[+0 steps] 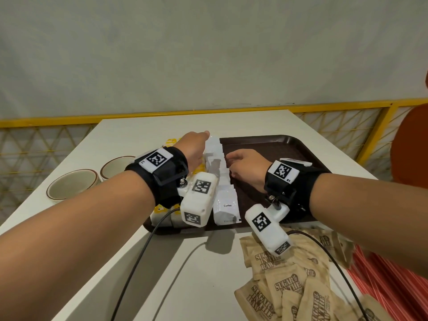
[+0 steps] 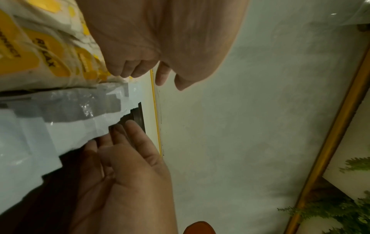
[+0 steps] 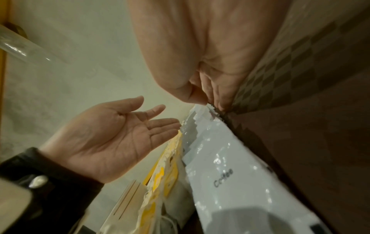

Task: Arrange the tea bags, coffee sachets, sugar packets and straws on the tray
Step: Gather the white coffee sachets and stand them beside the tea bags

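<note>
Coffee sachets point(image 1: 225, 206) stand in a row on the brown tray point(image 1: 278, 144), with yellow tea bags point(image 1: 161, 209) lined up just beside them on its left. The right hand point(image 1: 247, 167) lays straight fingers against the row's right side, apparently touching it; the left hand point(image 1: 193, 149) hovers spread and empty over the far end. Sugar packets point(image 1: 284, 281) and red-striped straws point(image 1: 389, 286) lie on the table point(image 1: 139, 128) nearby

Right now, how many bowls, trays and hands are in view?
Bowls: 2
Tray: 1
Hands: 2, left hand and right hand
Total: 5
</note>
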Demonstrator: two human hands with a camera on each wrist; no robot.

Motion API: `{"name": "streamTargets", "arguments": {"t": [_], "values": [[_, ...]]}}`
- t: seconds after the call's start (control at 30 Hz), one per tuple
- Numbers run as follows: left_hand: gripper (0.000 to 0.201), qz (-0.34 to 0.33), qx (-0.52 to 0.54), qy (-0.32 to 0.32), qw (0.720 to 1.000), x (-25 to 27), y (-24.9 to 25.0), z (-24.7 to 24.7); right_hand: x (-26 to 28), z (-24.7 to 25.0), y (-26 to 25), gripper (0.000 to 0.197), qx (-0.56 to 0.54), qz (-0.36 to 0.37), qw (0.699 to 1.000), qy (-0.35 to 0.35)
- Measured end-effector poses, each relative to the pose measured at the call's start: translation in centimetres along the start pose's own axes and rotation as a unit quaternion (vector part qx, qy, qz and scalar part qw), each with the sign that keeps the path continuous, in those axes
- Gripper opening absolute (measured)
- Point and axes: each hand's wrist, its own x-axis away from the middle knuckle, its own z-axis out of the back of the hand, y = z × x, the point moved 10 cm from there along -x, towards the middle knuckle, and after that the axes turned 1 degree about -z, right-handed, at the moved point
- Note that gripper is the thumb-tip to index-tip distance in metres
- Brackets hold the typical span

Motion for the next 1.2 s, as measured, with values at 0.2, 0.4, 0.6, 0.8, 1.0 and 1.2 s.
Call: {"name": "streamTargets", "arguments": {"t": [0.2,0.4,0.6,0.8,1.0,1.2], "values": [[0.018,0.042,0.010,-0.028,0.999,-0.5,-0.1,0.1,-1.5,-0.4,0.0,0.046,0.007,0.002,1.000,-0.003],[0.022,0.046,-0.025,-0.039,0.998,-1.6,-0.4,-0.1,-2.1,-0.6,-0.1,0.048,0.011,-0.009,1.000,0.003],[0.028,0.050,-0.024,-0.050,0.997,-2.0,-0.6,-0.4,-2.2,-0.1,-1.3,0.037,0.008,0.004,1.000,0.012],[0.018,0.018,-0.018,-0.035,0.999,-1.5,0.6,0.9,-1.9,-0.6,-1.0,0.041,0.009,-0.014,1.000,-0.004],[0.024,0.029,0.026,-0.111,0.993,2.5,-1.3,1.0,2.1,0.1,-0.1,0.038,-0.025,-0.045,0.997,-0.056],[0.023,0.063,0.056,-0.139,0.987,5.0,-3.6,-0.8,3.1,-2.3,0.5,0.045,-0.074,-0.051,0.993,-0.074]]}}
